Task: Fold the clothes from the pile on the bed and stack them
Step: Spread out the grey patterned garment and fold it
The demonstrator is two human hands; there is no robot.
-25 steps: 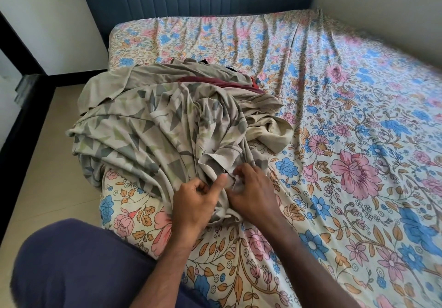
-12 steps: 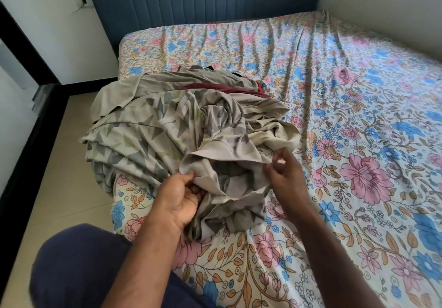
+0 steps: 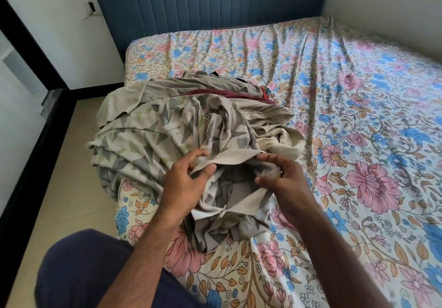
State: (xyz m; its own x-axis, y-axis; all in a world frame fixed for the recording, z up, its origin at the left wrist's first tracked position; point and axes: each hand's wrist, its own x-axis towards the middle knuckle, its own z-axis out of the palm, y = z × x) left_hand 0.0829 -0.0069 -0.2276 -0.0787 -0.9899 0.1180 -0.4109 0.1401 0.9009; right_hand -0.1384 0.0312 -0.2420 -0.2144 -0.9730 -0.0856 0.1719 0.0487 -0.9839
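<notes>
Two hands work the near edge of the pile, at the bed's front-left corner. Nearest the camera: a dark-clad knee (image 3: 91,269), then both forearms reaching forward.

Left hand (image 3: 189,178): thumb and curled fingers pinch the left end of a plain beige band, apparently the collar or hem of the grey patterned garment (image 3: 148,138). Right hand (image 3: 279,176): fingers curled round the right end of the same opening, pinching cloth between thumb and fingertips. The band runs left to right between the hands and is fairly taut; the opening below it gapes toward the camera, with a second band edge (image 3: 239,202) lower down.

Key relation: the garment's bulk lies ahead and to the left of the fingers, its long axis running away toward the bed's left edge, partly draped over it. The left hand is nearer that bulk. Judgement: lifting and drawing toward the clear sheet on the right should free it.

Farther: dark red cloth (image 3: 227,93) and a plain beige piece (image 3: 153,90) lie under and behind it. Beyond, floral bedsheet (image 3: 334,92), then the blue headboard (image 3: 203,4).

Change from 0.5 s ago: the hands have risen slightly and the edge is pulled straighter between them; the opening is wider. One second ago both hands were close together, touching, low on the cloth.

Nothing folded or stacked is in view yet.
</notes>
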